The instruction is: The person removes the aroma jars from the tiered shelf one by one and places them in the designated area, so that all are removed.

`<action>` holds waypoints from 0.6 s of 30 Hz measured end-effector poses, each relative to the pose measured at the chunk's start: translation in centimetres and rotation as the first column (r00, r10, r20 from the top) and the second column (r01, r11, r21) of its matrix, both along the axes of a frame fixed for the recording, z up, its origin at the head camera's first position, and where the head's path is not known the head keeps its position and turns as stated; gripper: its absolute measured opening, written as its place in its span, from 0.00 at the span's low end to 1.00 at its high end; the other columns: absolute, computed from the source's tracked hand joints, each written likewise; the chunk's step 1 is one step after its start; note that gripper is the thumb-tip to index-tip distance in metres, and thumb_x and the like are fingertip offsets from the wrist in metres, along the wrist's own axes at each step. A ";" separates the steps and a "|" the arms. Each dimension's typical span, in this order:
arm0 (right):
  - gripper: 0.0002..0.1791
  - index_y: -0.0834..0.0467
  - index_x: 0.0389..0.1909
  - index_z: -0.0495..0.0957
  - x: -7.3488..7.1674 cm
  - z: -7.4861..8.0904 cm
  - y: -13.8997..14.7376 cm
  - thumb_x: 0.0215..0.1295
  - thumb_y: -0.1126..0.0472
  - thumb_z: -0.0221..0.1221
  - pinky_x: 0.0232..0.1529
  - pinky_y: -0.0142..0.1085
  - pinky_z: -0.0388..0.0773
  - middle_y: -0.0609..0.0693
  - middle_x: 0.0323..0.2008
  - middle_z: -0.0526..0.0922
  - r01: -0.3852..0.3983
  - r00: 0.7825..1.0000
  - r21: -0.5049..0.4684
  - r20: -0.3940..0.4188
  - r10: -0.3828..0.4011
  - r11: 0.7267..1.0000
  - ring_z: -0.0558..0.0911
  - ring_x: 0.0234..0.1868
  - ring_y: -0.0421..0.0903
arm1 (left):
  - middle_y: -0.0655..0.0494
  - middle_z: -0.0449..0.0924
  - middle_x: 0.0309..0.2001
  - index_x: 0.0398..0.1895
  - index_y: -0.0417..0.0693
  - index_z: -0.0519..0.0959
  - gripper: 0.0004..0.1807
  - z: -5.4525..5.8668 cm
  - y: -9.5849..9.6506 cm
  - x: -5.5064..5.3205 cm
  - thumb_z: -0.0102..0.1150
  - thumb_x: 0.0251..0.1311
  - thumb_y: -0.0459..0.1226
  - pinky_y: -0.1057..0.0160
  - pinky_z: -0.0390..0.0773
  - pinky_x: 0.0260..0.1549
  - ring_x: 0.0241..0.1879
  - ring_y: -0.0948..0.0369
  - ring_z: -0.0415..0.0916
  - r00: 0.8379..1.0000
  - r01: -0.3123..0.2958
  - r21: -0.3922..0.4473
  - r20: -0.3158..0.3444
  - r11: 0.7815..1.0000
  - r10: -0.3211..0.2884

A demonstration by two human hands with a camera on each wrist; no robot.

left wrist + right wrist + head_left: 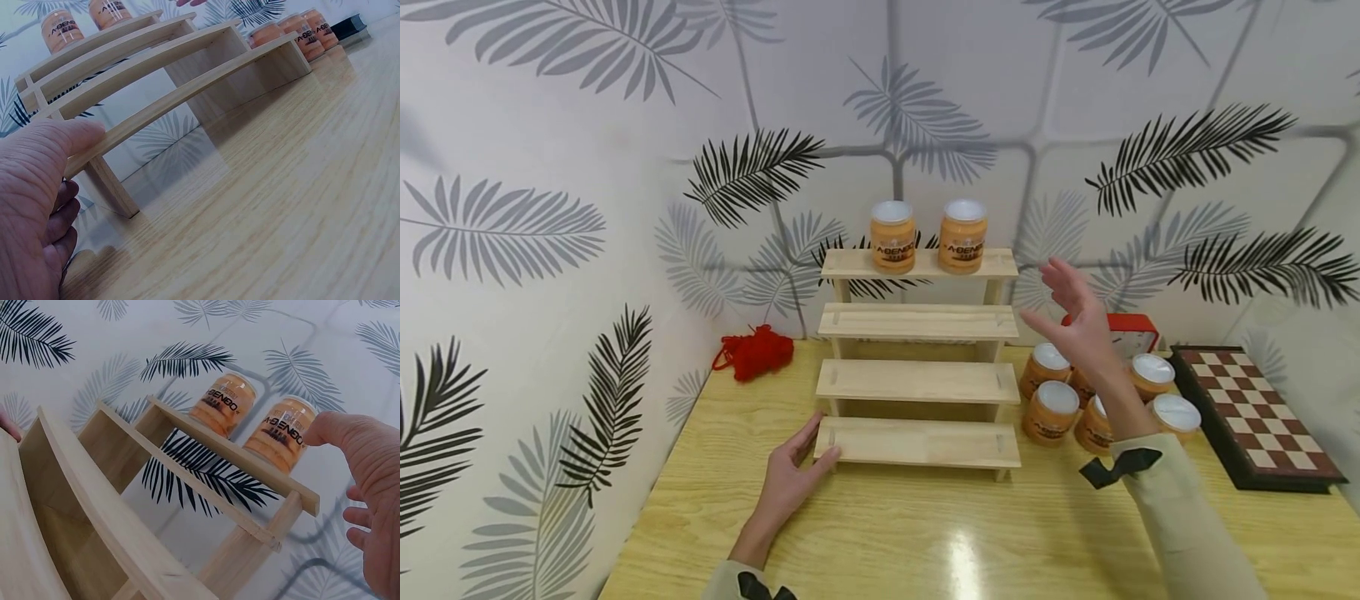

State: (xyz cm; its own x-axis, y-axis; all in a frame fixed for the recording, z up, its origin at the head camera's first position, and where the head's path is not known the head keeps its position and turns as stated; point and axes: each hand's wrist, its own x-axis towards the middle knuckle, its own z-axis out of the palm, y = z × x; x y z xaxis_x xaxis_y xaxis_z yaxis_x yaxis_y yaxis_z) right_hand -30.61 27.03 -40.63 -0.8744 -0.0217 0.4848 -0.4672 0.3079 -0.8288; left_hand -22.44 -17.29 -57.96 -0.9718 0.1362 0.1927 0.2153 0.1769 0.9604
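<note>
A wooden stepped shelf point(917, 379) with several tiers stands on the table against the wall. Two orange jars with white lids, a left jar point(892, 237) and a right jar point(963, 237), sit on its top tier. My left hand point(793, 475) grips the left end of the bottom board, thumb on top and fingers curled at its side, as the left wrist view shows. My right hand point(1078, 321) is raised to the right of the upper tiers, thumb and fingers spread apart with nothing between them. In the right wrist view, the thumb point(334, 430) overlaps the edge of the right jar.
Several more orange jars point(1051, 414) stand on the table right of the shelf, partly hidden by my right forearm. Behind them is a red clock point(1131, 332). A chessboard point(1255, 408) lies at the far right; red yarn point(762, 353) lies at the back left.
</note>
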 end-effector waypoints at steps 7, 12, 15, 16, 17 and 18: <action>0.45 0.57 0.81 0.60 -2.1 1.4 -2.0 0.65 0.65 0.71 0.76 0.47 0.63 0.61 0.75 0.68 -0.027 0.999 -0.013 -0.019 0.027 1.000 0.67 0.76 0.54 | 0.45 0.66 0.77 0.79 0.41 0.65 0.39 -0.2 0.0 0.0 0.71 0.67 0.38 0.53 0.63 0.73 0.76 0.55 0.63 1.000 -0.001 0.013 -0.007 1.000 0.001; 0.47 0.61 0.82 0.57 -3.4 2.6 -3.2 0.66 0.64 0.71 0.78 0.49 0.61 0.61 0.76 0.67 -0.055 0.998 0.001 -0.009 0.055 0.998 0.65 0.77 0.55 | 0.44 0.66 0.77 0.79 0.40 0.65 0.40 -0.1 0.0 -0.1 0.71 0.67 0.38 0.55 0.64 0.72 0.76 0.54 0.63 1.000 -0.001 0.009 -0.010 1.000 0.001; 0.48 0.61 0.82 0.56 -4.3 3.2 -4.0 0.65 0.63 0.71 0.78 0.50 0.60 0.61 0.76 0.67 -0.065 0.998 0.012 -0.002 0.065 0.998 0.65 0.77 0.55 | 0.44 0.65 0.77 0.79 0.40 0.65 0.41 -0.1 0.0 -0.1 0.71 0.67 0.38 0.62 0.64 0.71 0.76 0.56 0.63 1.000 -0.002 0.006 -0.003 1.000 0.002; 0.49 0.61 0.82 0.56 -4.7 3.4 -4.3 0.65 0.63 0.72 0.78 0.51 0.60 0.61 0.76 0.67 -0.071 0.997 0.015 0.001 0.071 0.997 0.66 0.77 0.55 | 0.45 0.65 0.77 0.79 0.41 0.65 0.41 -0.1 0.0 -0.1 0.71 0.67 0.38 0.65 0.64 0.71 0.76 0.57 0.63 1.000 -0.003 0.008 0.002 1.000 0.003; 0.49 0.61 0.82 0.56 -5.0 3.5 -4.5 0.65 0.62 0.72 0.78 0.50 0.60 0.61 0.76 0.67 -0.075 0.997 0.020 0.007 0.075 0.997 0.66 0.77 0.56 | 0.45 0.65 0.77 0.79 0.41 0.65 0.41 -0.1 0.0 -0.1 0.71 0.67 0.39 0.67 0.64 0.70 0.76 0.57 0.63 1.000 -0.005 0.008 0.005 1.000 0.005; 0.49 0.61 0.82 0.56 -5.4 3.7 -4.8 0.65 0.61 0.72 0.78 0.51 0.60 0.61 0.76 0.67 -0.082 0.997 0.023 0.014 0.081 0.996 0.66 0.77 0.56 | 0.45 0.65 0.77 0.79 0.41 0.65 0.40 -0.1 0.0 -0.1 0.71 0.67 0.39 0.68 0.64 0.70 0.76 0.57 0.63 1.000 -0.007 0.007 0.006 1.000 0.007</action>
State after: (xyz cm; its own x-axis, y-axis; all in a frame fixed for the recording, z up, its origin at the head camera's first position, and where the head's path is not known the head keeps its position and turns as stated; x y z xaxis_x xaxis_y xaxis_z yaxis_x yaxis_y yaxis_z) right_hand -35.98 22.24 -36.93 -0.8754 -0.1046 0.4720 -0.4808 0.2889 -0.8279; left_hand -22.51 -17.31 -58.09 -0.9739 0.1282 0.1874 0.2079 0.1714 0.9630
